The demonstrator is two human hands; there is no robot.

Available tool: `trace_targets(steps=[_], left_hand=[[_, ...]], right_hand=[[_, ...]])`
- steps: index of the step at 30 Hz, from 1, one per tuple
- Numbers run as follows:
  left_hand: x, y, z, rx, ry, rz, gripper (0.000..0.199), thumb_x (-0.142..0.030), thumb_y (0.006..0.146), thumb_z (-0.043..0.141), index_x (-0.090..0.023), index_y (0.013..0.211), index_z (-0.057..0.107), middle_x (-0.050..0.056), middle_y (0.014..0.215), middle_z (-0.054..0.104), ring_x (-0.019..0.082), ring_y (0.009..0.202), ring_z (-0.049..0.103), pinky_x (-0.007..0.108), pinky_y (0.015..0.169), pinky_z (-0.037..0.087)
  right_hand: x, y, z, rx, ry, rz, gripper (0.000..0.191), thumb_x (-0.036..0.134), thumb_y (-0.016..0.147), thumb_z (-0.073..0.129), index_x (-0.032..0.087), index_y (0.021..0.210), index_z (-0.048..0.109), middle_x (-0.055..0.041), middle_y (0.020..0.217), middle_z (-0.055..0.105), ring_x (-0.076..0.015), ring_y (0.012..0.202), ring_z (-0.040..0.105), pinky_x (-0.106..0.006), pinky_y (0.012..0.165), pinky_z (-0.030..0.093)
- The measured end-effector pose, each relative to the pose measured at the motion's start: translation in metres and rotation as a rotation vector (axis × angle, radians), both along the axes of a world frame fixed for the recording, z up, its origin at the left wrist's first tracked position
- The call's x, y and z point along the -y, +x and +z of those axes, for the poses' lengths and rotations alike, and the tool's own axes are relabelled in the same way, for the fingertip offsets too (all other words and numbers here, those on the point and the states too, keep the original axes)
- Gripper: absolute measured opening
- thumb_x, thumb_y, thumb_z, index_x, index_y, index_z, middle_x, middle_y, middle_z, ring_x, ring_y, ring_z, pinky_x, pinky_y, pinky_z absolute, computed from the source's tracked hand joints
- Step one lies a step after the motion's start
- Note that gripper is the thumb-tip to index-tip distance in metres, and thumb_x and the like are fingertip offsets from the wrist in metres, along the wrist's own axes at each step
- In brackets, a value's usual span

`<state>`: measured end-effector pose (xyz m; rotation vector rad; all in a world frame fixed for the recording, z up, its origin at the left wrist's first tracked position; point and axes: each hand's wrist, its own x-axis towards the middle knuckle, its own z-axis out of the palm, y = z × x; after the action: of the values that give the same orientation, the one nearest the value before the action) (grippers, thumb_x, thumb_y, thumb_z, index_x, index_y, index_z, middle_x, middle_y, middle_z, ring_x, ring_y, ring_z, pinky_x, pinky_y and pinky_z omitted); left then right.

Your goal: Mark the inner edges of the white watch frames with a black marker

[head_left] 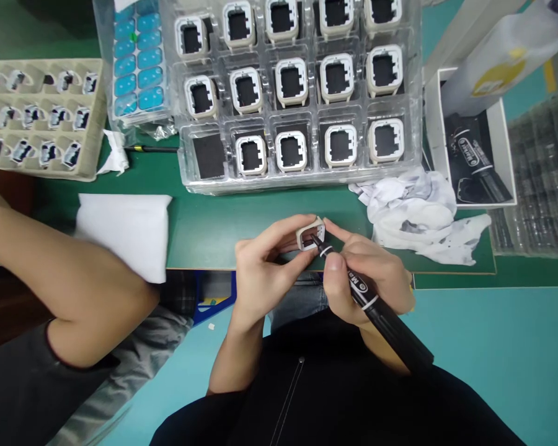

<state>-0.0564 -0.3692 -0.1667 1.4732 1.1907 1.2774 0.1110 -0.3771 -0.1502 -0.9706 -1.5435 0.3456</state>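
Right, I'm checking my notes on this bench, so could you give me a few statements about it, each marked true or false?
1. The right hand holds a black marker with white bands. True.
2. The left hand holds a square off-white plastic frame. True.
3. The marker's tip points away from the frame. False: it reaches into the frame's opening.
4. The crumpled, stained white cloth lies left of the flat white cloth. False: it lies to the right of it.
5. The clear plastic tray holds similar frames in three visible rows. True.
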Motion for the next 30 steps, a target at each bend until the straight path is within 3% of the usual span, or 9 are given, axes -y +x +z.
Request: trace_targets(steps=[4,11,16,21,25,30], left_hand=[[0.003,0.000,-0.002,-0.046,-0.037,0.000,0.048,-0.027,0.096,0.102,-0.028,0.143,0.090,0.002,0.124,0.095,0.028,0.107,0.095,0.037,0.105,0.081],[0.002,0.002,0.001,-0.022,-0.042,0.004,0.057,-0.028,0.088,0.109,-0.026,0.143,0.090,0.001,0.114,0.095,0.027,0.100,0.095,0.035,0.096,0.083],[0.001,0.001,0.001,-0.005,-0.067,-0.017,0.062,-0.034,0.086,0.111,-0.026,0.143,0.090,0.004,0.117,0.095,0.029,0.103,0.096,0.037,0.098,0.083],[-0.004,-0.005,0.003,0.020,-0.086,-0.089,0.059,-0.022,0.089,0.107,-0.028,0.145,0.090,0.002,0.120,0.095,0.028,0.106,0.095,0.034,0.101,0.082],[-0.006,-0.009,0.004,0.016,-0.117,-0.125,0.059,-0.022,0.091,0.106,-0.028,0.148,0.089,0.002,0.120,0.095,0.028,0.107,0.095,0.035,0.103,0.081],[-0.005,-0.009,0.002,0.034,-0.122,-0.131,0.065,-0.030,0.090,0.109,-0.029,0.151,0.087,0.003,0.122,0.095,0.028,0.107,0.095,0.035,0.104,0.081]], right_hand=[[-0.004,-0.007,-0.007,-0.057,0.096,-0.071,0.027,0.002,0.096,0.073,0.026,0.104,0.063,0.0119,0.070,0.063,-0.0110,0.050,0.062,-0.050,0.091,0.085],[-0.004,-0.013,-0.013,-0.130,0.103,-0.098,0.023,0.004,0.099,0.074,0.024,0.108,0.067,0.0108,0.074,0.065,-0.0122,0.055,0.066,-0.054,0.092,0.086],[0.000,-0.003,-0.007,-0.123,0.043,-0.006,0.029,-0.002,0.096,0.073,0.025,0.100,0.063,0.0119,0.073,0.063,-0.0096,0.053,0.060,-0.057,0.100,0.084],[0.006,0.009,-0.003,-0.007,-0.020,0.089,0.040,-0.005,0.092,0.074,0.027,0.082,0.051,0.0122,0.066,0.060,-0.0112,0.054,0.063,-0.058,0.108,0.082],[0.005,0.011,-0.006,0.011,0.050,0.094,0.042,-0.003,0.093,0.074,0.028,0.083,0.048,0.0136,0.065,0.057,-0.0100,0.052,0.061,-0.058,0.105,0.083],[0.007,0.011,-0.007,0.029,0.014,0.073,0.038,0.003,0.097,0.073,0.028,0.083,0.048,0.0139,0.063,0.053,-0.0095,0.051,0.060,-0.057,0.107,0.083]])
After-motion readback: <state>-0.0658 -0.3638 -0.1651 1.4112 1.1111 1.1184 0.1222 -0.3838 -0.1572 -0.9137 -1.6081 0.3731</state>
